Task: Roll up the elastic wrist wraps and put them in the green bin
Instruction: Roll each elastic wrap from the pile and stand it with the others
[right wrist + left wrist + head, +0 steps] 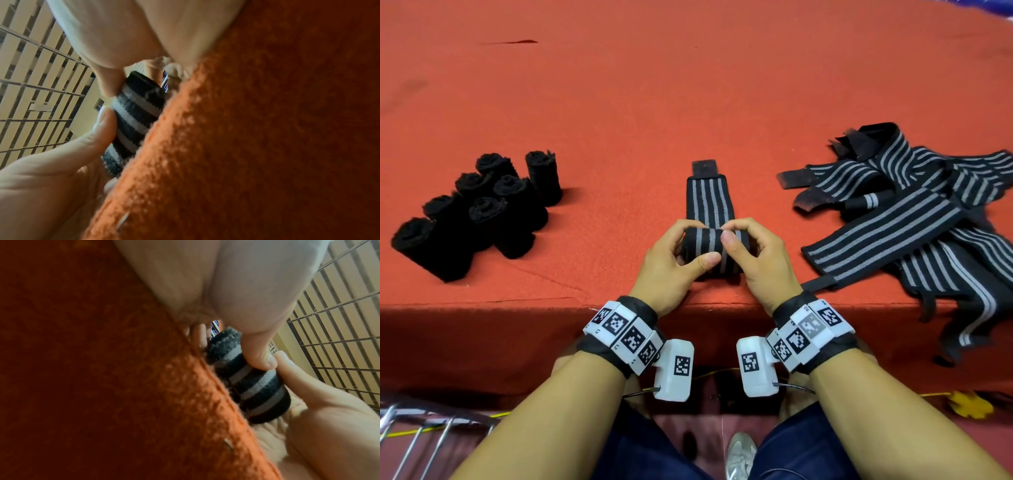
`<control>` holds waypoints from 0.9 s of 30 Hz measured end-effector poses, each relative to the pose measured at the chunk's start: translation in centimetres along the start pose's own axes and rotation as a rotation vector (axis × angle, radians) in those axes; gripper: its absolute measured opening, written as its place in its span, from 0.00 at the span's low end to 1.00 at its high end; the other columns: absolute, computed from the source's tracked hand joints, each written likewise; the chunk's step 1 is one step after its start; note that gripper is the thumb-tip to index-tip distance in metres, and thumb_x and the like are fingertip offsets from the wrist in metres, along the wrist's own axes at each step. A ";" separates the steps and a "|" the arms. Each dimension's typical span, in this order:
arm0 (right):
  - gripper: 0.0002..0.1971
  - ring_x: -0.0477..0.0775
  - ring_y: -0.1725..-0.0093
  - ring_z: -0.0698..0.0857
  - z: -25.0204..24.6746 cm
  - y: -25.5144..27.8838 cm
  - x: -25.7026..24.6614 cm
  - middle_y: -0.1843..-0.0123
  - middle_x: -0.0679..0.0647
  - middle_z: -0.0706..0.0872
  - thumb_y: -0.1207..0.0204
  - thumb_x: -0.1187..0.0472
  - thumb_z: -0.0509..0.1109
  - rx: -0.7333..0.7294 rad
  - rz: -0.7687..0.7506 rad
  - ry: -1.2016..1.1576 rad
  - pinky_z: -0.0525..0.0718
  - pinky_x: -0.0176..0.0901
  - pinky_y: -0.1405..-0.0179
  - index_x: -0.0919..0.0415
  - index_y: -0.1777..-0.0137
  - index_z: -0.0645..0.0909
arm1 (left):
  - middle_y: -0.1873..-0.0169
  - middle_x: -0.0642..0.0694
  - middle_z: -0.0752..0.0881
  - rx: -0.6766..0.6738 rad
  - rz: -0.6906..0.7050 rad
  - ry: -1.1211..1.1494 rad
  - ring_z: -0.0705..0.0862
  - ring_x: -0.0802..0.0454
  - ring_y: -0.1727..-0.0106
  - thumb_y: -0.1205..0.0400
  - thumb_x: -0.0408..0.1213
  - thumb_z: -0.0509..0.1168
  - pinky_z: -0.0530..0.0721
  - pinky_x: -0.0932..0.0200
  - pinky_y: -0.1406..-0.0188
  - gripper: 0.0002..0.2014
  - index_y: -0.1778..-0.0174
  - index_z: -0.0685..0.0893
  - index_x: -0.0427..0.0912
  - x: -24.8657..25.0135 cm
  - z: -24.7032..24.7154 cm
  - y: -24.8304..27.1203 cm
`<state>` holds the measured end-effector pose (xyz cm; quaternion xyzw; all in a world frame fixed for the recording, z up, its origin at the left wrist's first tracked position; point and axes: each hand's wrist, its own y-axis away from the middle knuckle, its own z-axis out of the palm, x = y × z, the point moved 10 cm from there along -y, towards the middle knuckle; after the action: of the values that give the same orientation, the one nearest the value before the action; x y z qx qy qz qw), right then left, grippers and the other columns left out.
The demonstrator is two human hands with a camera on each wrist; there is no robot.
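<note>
My left grip [671,260] and right grip [755,255] pinch the half-rolled striped wrist wrap [707,240] on the orange surface [619,102]. Its core is hidden. The fingers behind it seem curled.

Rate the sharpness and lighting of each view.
Head view: evenly lit and sharp, the table edge bowed by the wide lens, soft shadows beside the finished rolls. Left wrist view: dim, the cloth and left hand blurred, only the striped wrap fairly crisp. Right wrist view: the same, with the right hand soft and near.
</note>
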<state>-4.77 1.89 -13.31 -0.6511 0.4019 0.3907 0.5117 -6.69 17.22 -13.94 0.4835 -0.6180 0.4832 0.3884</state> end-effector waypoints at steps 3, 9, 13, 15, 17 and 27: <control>0.15 0.49 0.53 0.88 0.3 0.2 0.1 0.52 0.59 0.90 0.25 0.50 0.77 -0.033 0.027 -0.089 0.88 0.51 0.48 0.57 0.43 0.84 | 0.54 0.54 0.89 0.012 -0.013 0.001 0.88 0.55 0.52 0.25 0.52 0.76 0.89 0.47 0.46 0.21 0.39 0.82 0.49 0.1 -0.1 0.0; 0.11 0.50 0.51 0.91 -0.1 0.3 0.7 0.52 0.54 0.93 0.22 0.58 0.78 0.009 0.063 -0.142 0.89 0.50 0.47 0.60 0.44 0.85 | 0.45 0.47 0.89 -0.075 -0.019 0.031 0.88 0.57 0.46 0.28 0.23 0.80 0.86 0.63 0.45 0.31 0.31 0.77 0.42 0.3 0.4 0.1; 0.14 0.50 0.52 0.91 -0.2 0.4 0.5 0.53 0.54 0.92 0.24 0.55 0.79 0.008 0.051 -0.150 0.89 0.49 0.48 0.61 0.44 0.85 | 0.49 0.49 0.90 -0.069 -0.031 0.029 0.90 0.58 0.48 0.30 0.21 0.81 0.86 0.63 0.47 0.32 0.32 0.78 0.41 0.0 0.4 0.1; 0.20 0.52 0.51 0.91 -0.1 0.4 0.3 0.52 0.55 0.92 0.27 0.48 0.78 0.006 0.049 -0.143 0.89 0.53 0.47 0.62 0.43 0.85 | 0.52 0.53 0.90 -0.045 -0.028 0.007 0.90 0.58 0.51 0.30 0.23 0.82 0.86 0.63 0.48 0.31 0.34 0.79 0.42 -0.2 0.3 0.1; 0.22 0.53 0.51 0.90 0.0 0.4 0.3 0.51 0.54 0.92 0.28 0.46 0.77 0.000 0.053 -0.146 0.88 0.55 0.45 0.62 0.42 0.84 | 0.52 0.54 0.90 -0.034 -0.017 -0.019 0.90 0.57 0.50 0.30 0.26 0.82 0.87 0.60 0.47 0.29 0.36 0.80 0.45 0.0 0.2 0.1; 0.18 0.48 0.55 0.88 -0.3 0.2 0.8 0.57 0.52 0.91 0.25 0.40 0.73 0.035 0.069 -0.088 0.87 0.52 0.50 0.56 0.50 0.86 | 0.43 0.55 0.90 -0.073 -0.005 -0.119 0.89 0.55 0.40 0.27 0.49 0.78 0.85 0.41 0.36 0.26 0.33 0.80 0.51 0.1 0.8 0.2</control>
<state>-4.63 1.51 -14.04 -0.6101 0.4080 0.4291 0.5265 -6.91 16.45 -14.06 0.4982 -0.6562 0.4297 0.3695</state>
